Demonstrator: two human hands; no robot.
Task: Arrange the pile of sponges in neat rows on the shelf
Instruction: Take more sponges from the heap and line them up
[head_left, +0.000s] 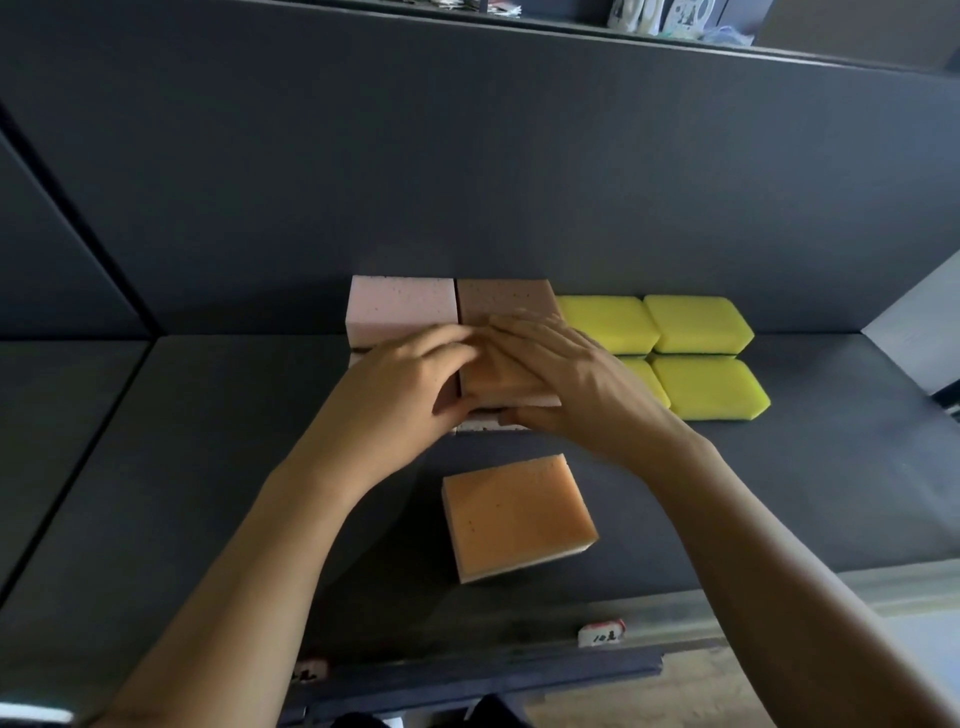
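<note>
Dark grey shelf (208, 467); left hand (410, 379) and right hand (571, 374) curl round orange sponge (498, 387) just before brown sponge (504, 299); yellow sponges (696, 322) right, loose orange sponge (519, 519) nearer front, pink sponge (402, 304) back left

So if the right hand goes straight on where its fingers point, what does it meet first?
Most likely the left hand, whose fingertips lie just ahead of the right hand; beyond it, the pink sponge. Depth is unclear.
</note>
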